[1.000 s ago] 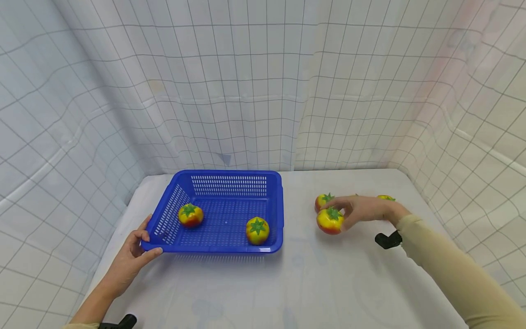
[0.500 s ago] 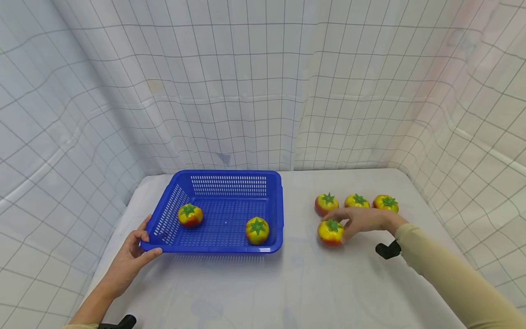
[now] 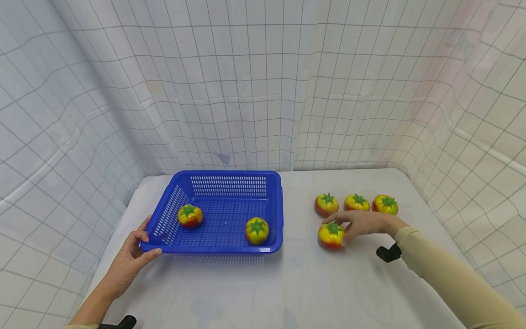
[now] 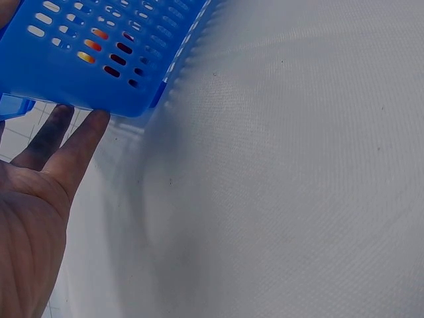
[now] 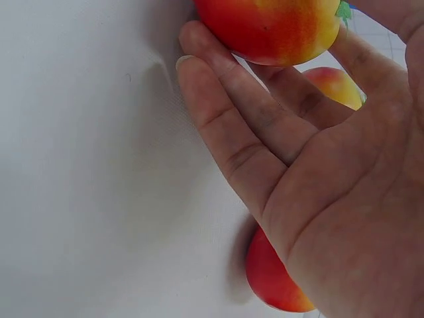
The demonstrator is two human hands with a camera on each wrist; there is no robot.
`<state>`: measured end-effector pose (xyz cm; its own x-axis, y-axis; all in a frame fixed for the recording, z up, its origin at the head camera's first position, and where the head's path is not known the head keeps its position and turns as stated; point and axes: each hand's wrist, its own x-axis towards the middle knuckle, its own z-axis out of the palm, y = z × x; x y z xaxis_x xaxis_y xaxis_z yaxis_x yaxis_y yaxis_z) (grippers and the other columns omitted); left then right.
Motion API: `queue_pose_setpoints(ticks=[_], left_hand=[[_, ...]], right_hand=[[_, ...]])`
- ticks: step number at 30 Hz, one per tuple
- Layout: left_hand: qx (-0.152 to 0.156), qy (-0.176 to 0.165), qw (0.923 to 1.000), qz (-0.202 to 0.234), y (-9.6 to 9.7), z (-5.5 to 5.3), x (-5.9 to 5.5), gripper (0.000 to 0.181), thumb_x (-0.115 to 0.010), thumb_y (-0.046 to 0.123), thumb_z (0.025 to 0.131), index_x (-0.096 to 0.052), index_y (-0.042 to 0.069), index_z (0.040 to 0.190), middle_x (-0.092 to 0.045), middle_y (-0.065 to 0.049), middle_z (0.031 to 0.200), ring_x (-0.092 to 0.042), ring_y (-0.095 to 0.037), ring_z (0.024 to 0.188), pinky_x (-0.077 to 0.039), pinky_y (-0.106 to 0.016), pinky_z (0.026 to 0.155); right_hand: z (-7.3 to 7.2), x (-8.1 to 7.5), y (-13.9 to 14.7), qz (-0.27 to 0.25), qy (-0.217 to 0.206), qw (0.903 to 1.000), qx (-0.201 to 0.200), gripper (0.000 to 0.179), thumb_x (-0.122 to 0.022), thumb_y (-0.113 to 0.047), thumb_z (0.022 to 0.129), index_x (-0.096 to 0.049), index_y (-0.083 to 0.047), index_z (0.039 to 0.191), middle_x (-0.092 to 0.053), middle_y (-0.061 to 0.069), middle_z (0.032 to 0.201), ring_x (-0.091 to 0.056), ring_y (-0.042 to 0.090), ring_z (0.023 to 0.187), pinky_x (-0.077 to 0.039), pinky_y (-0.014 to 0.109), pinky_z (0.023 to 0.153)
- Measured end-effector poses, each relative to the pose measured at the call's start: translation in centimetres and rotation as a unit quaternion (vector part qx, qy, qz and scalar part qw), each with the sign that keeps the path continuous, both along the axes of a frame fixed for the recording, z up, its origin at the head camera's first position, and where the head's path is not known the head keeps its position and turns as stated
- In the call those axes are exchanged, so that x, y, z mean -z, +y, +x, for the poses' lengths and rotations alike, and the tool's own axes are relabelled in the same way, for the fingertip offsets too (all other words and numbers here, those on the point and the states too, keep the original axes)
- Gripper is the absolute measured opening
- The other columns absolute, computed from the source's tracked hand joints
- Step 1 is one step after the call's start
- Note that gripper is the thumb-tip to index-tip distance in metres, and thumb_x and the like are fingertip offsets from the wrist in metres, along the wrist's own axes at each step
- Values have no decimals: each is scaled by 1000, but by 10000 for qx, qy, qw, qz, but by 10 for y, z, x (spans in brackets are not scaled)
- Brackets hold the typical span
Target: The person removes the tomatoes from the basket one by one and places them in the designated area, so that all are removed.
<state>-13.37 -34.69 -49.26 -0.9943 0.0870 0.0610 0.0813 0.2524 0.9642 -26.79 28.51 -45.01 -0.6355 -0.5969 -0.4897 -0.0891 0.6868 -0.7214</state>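
White, dark-gridded curtains (image 3: 255,82) hang at the back and both sides of a cloth-covered white worktop (image 3: 312,288); light cool left, warmer right.

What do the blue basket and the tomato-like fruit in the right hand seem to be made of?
The blue basket looks like molded plastic with a slight sheen: uniform color, rows of regular slots. The fruit in the right hand looks artificial, perhaps plastic or painted foam: glossy, smoothly blended red and yellow, with a flat green star-shaped top. Which, I can't tell.
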Motion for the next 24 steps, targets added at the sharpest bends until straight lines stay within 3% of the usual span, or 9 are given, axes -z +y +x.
queue_pose_setpoints(ticks=[17, 24], left_hand=[[-31, -2, 10000, -56, 0, 0, 0, 32, -63, 5, 101, -35, 12, 116, 1, 5, 173, -9, -61, 145, -47, -11, 91], [-64, -30, 9999, -84, 0, -1, 0, 33, -64, 6, 101, -35, 12, 116, 0, 7, 172, -10, -62, 144, -47, -10, 90]], right_hand=[[0, 4, 1, 129, 74, 9999, 8, 64, -83, -22, 83, -56, -40, 139, -48, -2, 147, -45, 24, 126, -45, 47, 102], [2, 4, 0, 97, 36, 9999, -13, 67, -83, -21, 83, -55, -39, 141, -47, -1, 147, -47, 25, 122, -46, 42, 97]])
